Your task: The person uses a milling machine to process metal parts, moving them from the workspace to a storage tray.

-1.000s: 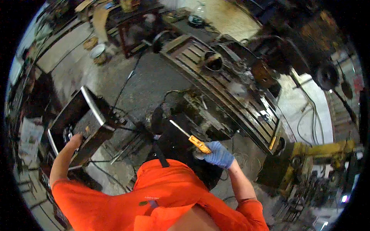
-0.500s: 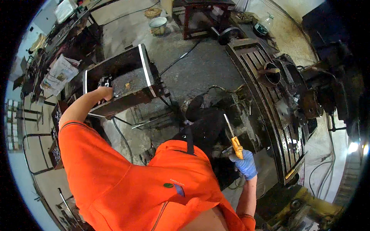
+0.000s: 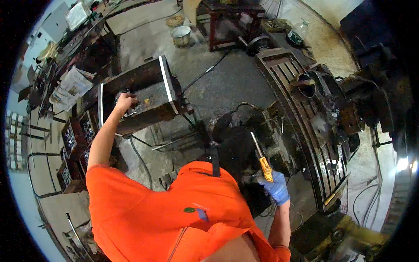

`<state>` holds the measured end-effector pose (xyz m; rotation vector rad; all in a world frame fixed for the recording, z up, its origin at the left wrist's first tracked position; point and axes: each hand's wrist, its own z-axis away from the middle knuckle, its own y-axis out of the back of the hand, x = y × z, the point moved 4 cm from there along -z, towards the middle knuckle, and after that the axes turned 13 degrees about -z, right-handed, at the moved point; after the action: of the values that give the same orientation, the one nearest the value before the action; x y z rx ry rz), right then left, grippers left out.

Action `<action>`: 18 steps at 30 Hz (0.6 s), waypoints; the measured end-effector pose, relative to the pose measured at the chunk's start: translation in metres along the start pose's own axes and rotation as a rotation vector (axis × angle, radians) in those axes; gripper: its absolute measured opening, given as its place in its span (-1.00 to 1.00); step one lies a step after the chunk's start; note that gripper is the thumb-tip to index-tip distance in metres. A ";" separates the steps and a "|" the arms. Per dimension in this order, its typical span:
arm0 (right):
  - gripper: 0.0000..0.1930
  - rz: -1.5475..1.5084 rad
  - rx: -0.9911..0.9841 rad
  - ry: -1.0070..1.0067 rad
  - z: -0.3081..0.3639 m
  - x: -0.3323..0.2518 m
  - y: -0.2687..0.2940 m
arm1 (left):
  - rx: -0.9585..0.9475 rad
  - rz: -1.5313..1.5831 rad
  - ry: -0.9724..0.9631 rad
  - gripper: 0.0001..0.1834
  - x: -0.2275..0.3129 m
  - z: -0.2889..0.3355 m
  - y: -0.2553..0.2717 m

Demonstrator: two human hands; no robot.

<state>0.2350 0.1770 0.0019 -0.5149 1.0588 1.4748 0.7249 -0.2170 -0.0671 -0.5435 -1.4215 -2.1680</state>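
My bare left hand (image 3: 125, 102) reaches into a dark metal box (image 3: 166, 83) with white-edged ends at the upper left. Its fingers are curled down over small dark metal parts, and what lies between them is hidden. A small tan piece (image 3: 147, 101) rests in the box to the right of that hand. My right hand (image 3: 276, 188), in a blue glove, is closed round the yellow handle of an air blow gun (image 3: 265, 169). The gun's thin metal nozzle points up and away, between my body and the slotted machine table.
A long slotted machine table (image 3: 301, 115) runs along the right, bearing a round metal tin (image 3: 305, 88). Bins of small metal parts (image 3: 70, 139) stand left of the box. A white bucket (image 3: 180, 36) and a dark red stand (image 3: 213, 27) are farther back.
My left hand has moved from the box's near edge farther inside, over the dark parts. The view has shifted slightly; my right hand still holds the air blow gun.
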 end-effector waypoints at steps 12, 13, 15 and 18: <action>-0.52 0.477 0.139 0.141 -0.018 -0.103 -0.005 | -0.635 0.388 -0.779 -0.80 0.314 0.085 -0.137; -0.50 0.486 0.171 0.137 -0.024 -0.090 0.000 | -0.675 0.332 -0.819 -0.82 0.325 0.087 -0.158; -0.48 0.456 0.201 0.110 -0.018 -0.072 0.014 | -0.740 0.250 -0.850 -0.87 0.353 0.107 -0.197; -0.47 0.369 0.193 -0.022 0.006 -0.043 0.039 | -0.819 0.239 -0.850 -0.90 0.381 0.122 -0.255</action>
<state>0.2092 0.1621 0.0520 -0.1701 1.3127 1.6688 0.2756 -0.0867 0.0103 -1.9844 -0.6208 -2.3400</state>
